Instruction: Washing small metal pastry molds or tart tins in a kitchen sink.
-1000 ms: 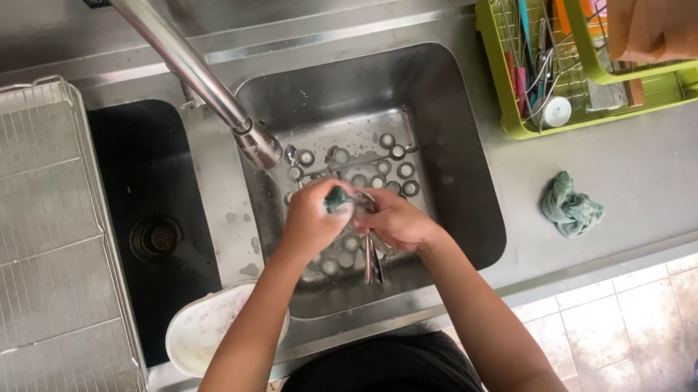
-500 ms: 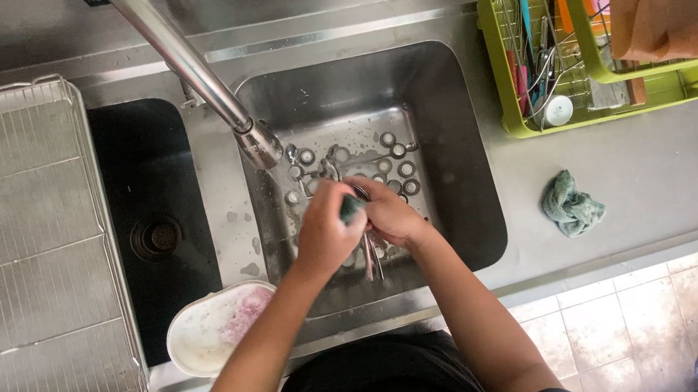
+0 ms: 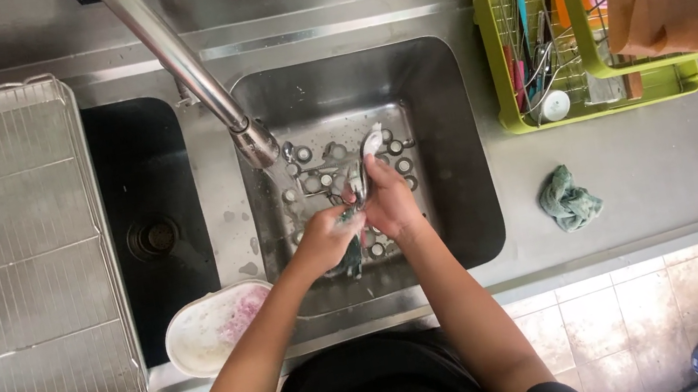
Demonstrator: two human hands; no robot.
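Over the right steel sink basin (image 3: 436, 96), my right hand (image 3: 389, 199) grips a metal spoon (image 3: 369, 145) whose bowl points away from me. My left hand (image 3: 323, 240) holds a dark green scrub sponge (image 3: 350, 260) against the spoon's handle end. Both hands meet just below the spout of the long steel faucet (image 3: 187, 72). Several small round metal pieces lie on the basin floor around the hands.
A dark left basin (image 3: 146, 211) with a drain sits beside a wire rack (image 3: 1, 264). A white bowl (image 3: 210, 328) with pink residue rests on the front edge. A green dish rack (image 3: 534, 61) with utensils and a crumpled green cloth (image 3: 567, 197) lie right.
The spoon has swung up so its bowl points away from me. My left hand slid down toward the handle with the sponge.
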